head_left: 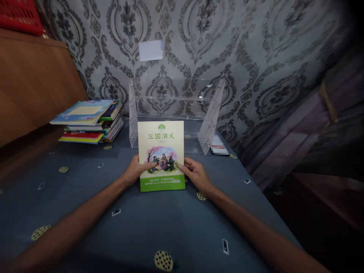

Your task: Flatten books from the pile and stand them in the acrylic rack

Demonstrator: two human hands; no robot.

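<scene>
At the middle of the table, just in front of a clear plastic rack (210, 113), one book (162, 155) faces the wearer, front cover showing. Cover: cream above, green band along the bottom, green title characters, a picture of seated figures under a pink tree. Left hand (135, 169) grips the left edge, thumb laid across the cover, fingers going behind. Right hand (196, 172) grips the right edge likewise, thumb tip at the picture's side, other fingers bent and partly hidden. The book stands near upright; whether its lower edge touches the patterned cloth (131, 235) cannot be told.

Rack: two slanting side panels joined by see-through shelves, its lower middle partly covered by the book. Left of it, a stack of books (82, 113), unevenly piled, light blue one on top. Beside the rack's right foot, a small whitish item (219, 146), blurred into blocks, not identifiable. Behind, damask-patterned wallpaper (256, 38) with a white sheet (150, 50) on it. Far left: wooden cabinet (34, 83), red basket (19, 17) on top.
</scene>
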